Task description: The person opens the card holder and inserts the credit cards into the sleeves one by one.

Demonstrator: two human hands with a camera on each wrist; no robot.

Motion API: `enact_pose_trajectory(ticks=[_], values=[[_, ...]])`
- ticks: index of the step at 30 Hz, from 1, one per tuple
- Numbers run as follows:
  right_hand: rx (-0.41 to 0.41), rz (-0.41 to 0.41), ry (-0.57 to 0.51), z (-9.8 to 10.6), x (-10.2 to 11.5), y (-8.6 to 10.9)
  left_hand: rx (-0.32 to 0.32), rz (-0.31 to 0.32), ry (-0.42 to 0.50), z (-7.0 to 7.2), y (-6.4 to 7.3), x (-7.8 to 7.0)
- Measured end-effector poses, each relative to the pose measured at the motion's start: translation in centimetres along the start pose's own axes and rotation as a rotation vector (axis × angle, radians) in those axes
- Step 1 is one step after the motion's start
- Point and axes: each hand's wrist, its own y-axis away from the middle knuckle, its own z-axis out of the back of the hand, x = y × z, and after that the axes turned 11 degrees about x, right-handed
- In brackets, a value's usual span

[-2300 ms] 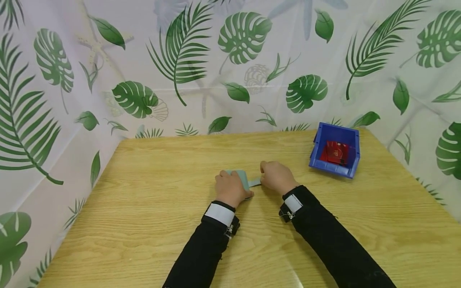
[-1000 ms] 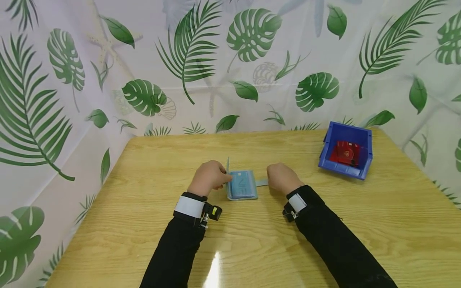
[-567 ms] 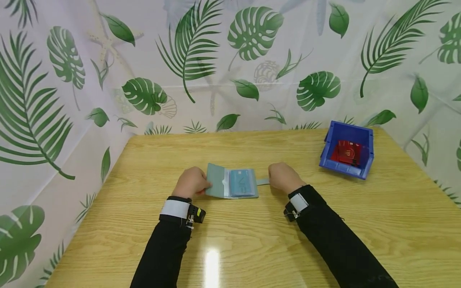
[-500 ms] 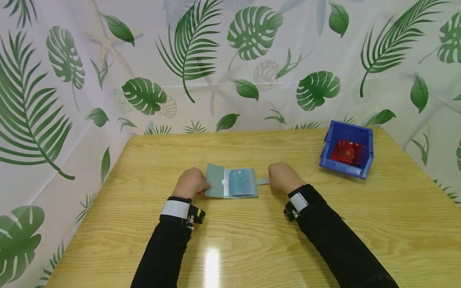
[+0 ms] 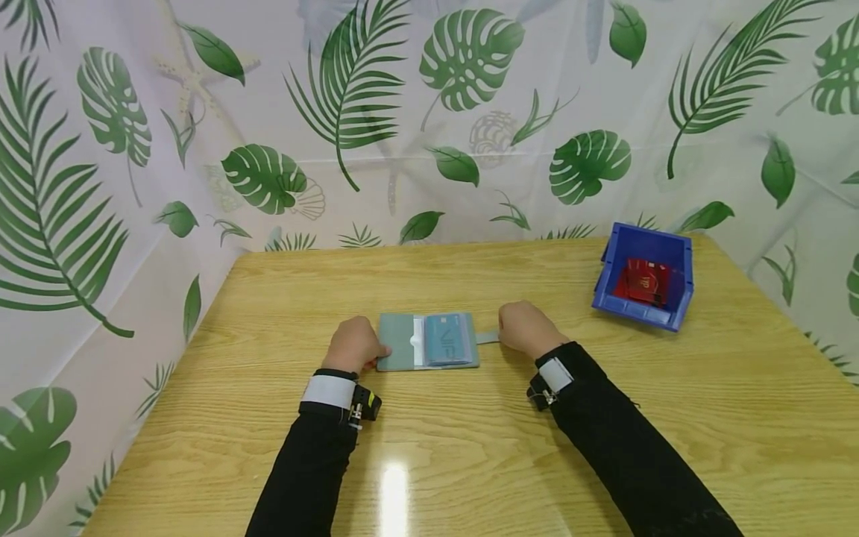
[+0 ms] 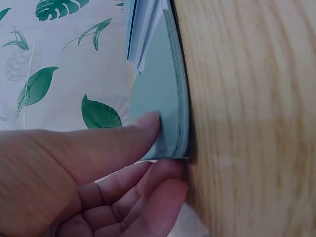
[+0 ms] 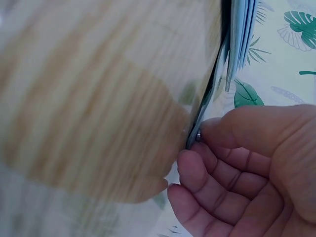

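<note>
A pale green card holder (image 5: pixel 399 343) lies spread flat on the table, its clear sleeves on the right half. In the top sleeve shows a blue card (image 5: pixel 444 340) with "VIP" lettering. My left hand (image 5: pixel 353 344) pinches the left edge of the cover; the left wrist view has the thumb on the inside of the cover (image 6: pixel 158 94) and the fingers at its edge. My right hand (image 5: pixel 530 330) pinches the end of the closure strap (image 5: pixel 488 338). A metal snap (image 7: pixel 199 135) on the strap sits by the thumb in the right wrist view.
A blue plastic bin (image 5: pixel 634 316) stands at the back right of the wooden table (image 5: pixel 322 283). Inside it are red cards (image 5: pixel 644 282), one marked "VIP". A leaf-printed cloth (image 5: pixel 376 149) hangs behind the table and along its left side.
My left hand has swung the cover open to the left and lowered it flat, baring the sleeves and blue card. The right hand keeps hold of the strap.
</note>
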Motion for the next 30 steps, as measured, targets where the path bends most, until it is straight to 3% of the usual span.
enact_pose_trajectory(ticks=[3, 8, 11, 17, 21, 25, 30], values=[[-0.002, 0.001, 0.006, 0.0, 0.0, 0.2, -0.011, 0.005, -0.022, -0.1, -0.1, -0.1], [-0.004, 0.012, 0.014, 0.2, -0.1, 0.5, -0.088, 0.015, -0.125, -0.4, -0.2, -1.3], [0.006, -0.001, 0.012, 0.2, -0.2, 0.6, -0.108, 0.007, -0.183, -0.6, -0.2, -3.2], [0.003, 0.015, 0.041, 0.3, -0.3, 0.5, -0.101, -0.092, -0.216, -1.6, -0.2, -8.2], [-0.009, 0.052, 0.065, 0.4, 0.0, 0.5, -0.094, -0.066, -0.249, -3.3, -0.6, -10.5], [-0.013, 0.062, 0.078, 0.4, 0.3, 0.6, -0.093, -0.005, -0.242, -5.1, -1.3, -11.1], [-0.003, 0.042, 0.082, 0.3, 0.3, 0.5, -0.117, 0.011, -0.177, -6.4, -1.8, -11.0]])
